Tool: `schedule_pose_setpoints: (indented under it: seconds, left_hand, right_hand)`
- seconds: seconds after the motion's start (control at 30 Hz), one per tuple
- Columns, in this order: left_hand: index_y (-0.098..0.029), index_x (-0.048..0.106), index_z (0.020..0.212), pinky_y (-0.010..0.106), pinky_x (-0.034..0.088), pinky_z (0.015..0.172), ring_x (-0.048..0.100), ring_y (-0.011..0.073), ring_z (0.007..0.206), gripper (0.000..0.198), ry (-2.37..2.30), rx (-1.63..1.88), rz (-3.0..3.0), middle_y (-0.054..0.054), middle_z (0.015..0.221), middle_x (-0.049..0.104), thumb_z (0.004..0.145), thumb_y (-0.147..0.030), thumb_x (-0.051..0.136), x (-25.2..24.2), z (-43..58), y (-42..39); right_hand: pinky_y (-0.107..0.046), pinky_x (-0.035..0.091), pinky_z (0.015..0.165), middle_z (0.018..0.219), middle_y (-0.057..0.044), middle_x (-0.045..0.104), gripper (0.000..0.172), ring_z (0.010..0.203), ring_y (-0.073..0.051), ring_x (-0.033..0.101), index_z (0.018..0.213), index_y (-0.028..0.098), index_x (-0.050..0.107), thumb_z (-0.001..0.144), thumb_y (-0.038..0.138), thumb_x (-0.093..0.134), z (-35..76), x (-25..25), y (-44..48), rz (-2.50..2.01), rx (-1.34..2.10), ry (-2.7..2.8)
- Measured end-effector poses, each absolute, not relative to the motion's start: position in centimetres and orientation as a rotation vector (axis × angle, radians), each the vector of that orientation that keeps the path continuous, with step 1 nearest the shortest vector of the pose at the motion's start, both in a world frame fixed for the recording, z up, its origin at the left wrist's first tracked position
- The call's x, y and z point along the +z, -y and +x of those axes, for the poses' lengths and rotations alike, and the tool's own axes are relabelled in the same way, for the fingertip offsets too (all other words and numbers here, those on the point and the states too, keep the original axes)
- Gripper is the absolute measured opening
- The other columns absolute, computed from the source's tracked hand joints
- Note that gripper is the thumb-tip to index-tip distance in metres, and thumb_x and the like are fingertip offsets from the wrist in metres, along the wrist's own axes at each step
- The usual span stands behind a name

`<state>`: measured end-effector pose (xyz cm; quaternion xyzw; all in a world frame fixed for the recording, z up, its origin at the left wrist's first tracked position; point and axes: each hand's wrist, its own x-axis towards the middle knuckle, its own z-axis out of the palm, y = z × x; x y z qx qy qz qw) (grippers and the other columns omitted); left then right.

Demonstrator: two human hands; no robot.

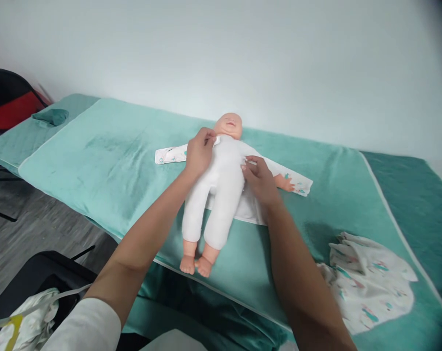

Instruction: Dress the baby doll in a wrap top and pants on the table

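Observation:
A baby doll (224,204) with a soft white body lies face up, its feet toward me. Spread under it is an open baby shirt (252,207), white inside, with printed sleeves (174,154) reaching out on both sides. One doll hand (284,183) shows at the right sleeve's end. My left hand (201,152) is closed in a pinch on white shirt cloth by the doll's neck. At the other side of the body, my right hand (259,179) pinches the shirt's edge near the chest; its fingertips partly hide the cloth.
A green velvety cover (126,146) lies over the long bed against a pale wall. Crumpled printed baby clothes (374,287) rest at the right front. Black chairs (49,268) stand at the left, one holding a printed cloth (41,307). A face hole (50,117) marks the bed's left end.

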<state>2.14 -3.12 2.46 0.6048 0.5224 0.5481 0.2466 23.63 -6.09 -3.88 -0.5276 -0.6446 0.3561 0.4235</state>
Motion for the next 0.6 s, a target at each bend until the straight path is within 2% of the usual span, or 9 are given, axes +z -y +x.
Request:
schedule_pose_setpoints:
  seconds: [0.2, 0.4, 0.53, 0.6]
  left_hand:
    - [-0.022, 0.064, 0.091, 0.032, 0.049, 0.092, 0.071, 0.0217, 0.097, 0.019, -1.517, 1.392, 1.790, 0.002, 0.096, 0.077, 0.094, -0.005, 0.056, 4.3, 3.0, 3.5]
    - [-0.021, 0.068, 0.086, 0.038, 0.048, 0.086, 0.070, 0.0270, 0.094, 0.024, -1.687, 0.998, 1.974, 0.008, 0.093, 0.077, 0.092, -0.002, 0.054, 6.2, 3.7, 7.6]
    - [-0.022, 0.067, 0.086, 0.035, 0.052, 0.081, 0.069, 0.0203, 0.080, 0.015, -1.464, 0.941, 1.944, 0.003, 0.088, 0.075, 0.093, -0.011, 0.059, 7.3, 3.5, 10.5]
    - [-0.023, 0.069, 0.091, 0.034, 0.055, 0.084, 0.070, 0.0189, 0.080, 0.015, -1.404, 0.992, 1.917, 0.002, 0.092, 0.077, 0.095, -0.016, 0.057, 6.6, 2.3, 10.9]
  right_hand:
    - [-0.033, 0.045, 0.074, 0.086, 0.004, 0.062, 0.058, 0.076, -0.018, 0.057, 0.123, 0.027, 0.045, 0.085, 0.068, 0.062, 23.2, -4.6, 5.8, -1.161, 1.167, 1.613]
    - [-0.032, 0.036, 0.068, 0.067, 0.008, 0.044, 0.049, 0.065, -0.017, 0.043, 0.111, 0.027, 0.047, 0.089, 0.071, 0.056, 23.0, -4.7, 5.6, -1.279, 1.027, 1.587]
    - [-0.032, 0.036, 0.069, 0.070, 0.007, 0.048, 0.047, 0.068, -0.017, 0.045, 0.110, 0.027, 0.047, 0.090, 0.068, 0.056, 23.0, -4.5, 5.7, -1.278, 1.038, 1.588]
    - [-0.032, 0.037, 0.072, 0.072, 0.007, 0.049, 0.046, 0.069, -0.017, 0.046, 0.111, 0.027, 0.047, 0.091, 0.067, 0.056, 23.0, -4.4, 5.8, -1.269, 1.041, 1.592]
